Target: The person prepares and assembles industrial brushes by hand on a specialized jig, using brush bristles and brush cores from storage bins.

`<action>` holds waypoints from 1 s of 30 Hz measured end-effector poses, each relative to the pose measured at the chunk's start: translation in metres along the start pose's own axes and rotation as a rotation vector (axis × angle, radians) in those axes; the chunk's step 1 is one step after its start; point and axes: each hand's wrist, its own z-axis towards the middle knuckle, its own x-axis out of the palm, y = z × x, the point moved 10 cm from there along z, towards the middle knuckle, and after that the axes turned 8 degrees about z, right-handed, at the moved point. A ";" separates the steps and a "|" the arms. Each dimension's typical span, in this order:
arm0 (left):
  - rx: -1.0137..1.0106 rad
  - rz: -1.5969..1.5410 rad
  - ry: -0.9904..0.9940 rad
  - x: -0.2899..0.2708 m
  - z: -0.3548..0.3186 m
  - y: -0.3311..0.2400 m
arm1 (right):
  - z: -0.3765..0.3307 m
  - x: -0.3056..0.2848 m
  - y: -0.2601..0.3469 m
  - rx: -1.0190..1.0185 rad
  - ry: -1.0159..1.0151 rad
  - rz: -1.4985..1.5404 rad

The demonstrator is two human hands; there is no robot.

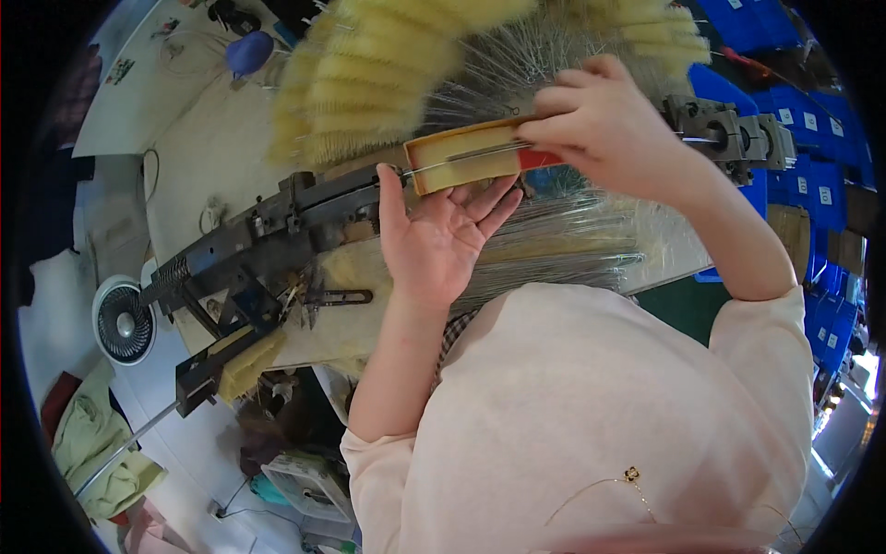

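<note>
My left hand [432,242] is palm up with its fingers spread, just under a shallow yellow tray with an orange rim [461,132]. Its thumb stands by the tray's left end and its fingertips reach the near edge. Thin metal wire [475,151] runs lengthwise over the tray. At the tray's right end, my right hand [604,129] has its fingers pinched on the wire; the exact grip is partly hidden. A red piece [538,160] shows beneath those fingers. The tray lies in line with a dark metal machine [268,226] on the left.
Yellow bristle brushes with wire stems [378,83] are heaped behind the tray. Long loose wires [554,245] lie on the bench between the tray and my body. A metal fixture [729,138] stands right. Blue bins [817,189] are stacked beyond; a fan [125,319] stands left.
</note>
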 end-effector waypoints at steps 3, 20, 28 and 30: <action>-0.007 0.021 -0.012 -0.004 0.002 0.001 | -0.004 -0.006 -0.014 0.053 0.023 -0.004; 0.037 0.082 -0.077 -0.011 0.004 0.001 | 0.014 0.005 0.016 -0.071 -0.026 -0.027; 0.053 0.046 -0.068 -0.008 0.000 0.000 | 0.004 -0.006 0.030 -0.109 -0.108 -0.004; 0.053 0.064 -0.060 -0.006 0.001 -0.001 | 0.011 -0.012 0.018 -0.080 -0.144 0.089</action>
